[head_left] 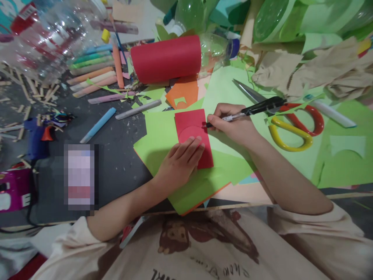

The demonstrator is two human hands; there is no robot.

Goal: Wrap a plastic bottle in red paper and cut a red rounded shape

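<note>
A red paper rectangle (207,155) lies on several stacked sheets of light green paper (159,128). On top of it rests a round red paper piece (189,131), its lower part hidden beneath my left hand (185,157). That hand lies flat, fingers stretched out, pressing both papers down. My right hand (230,120) is closed around a pen (237,116) with a clear barrel and a black cap on its rear end. The pen's tip meets the red paper by the right edge of the round piece.
Scissors (291,144) with red and yellow handles lie at the right. A bottle wrapped in red paper (166,58) lies behind. Colored markers (93,70), a blue glue gun (36,136), a blurred phone-like object (81,175) and plastic bottles (58,35) are at the left.
</note>
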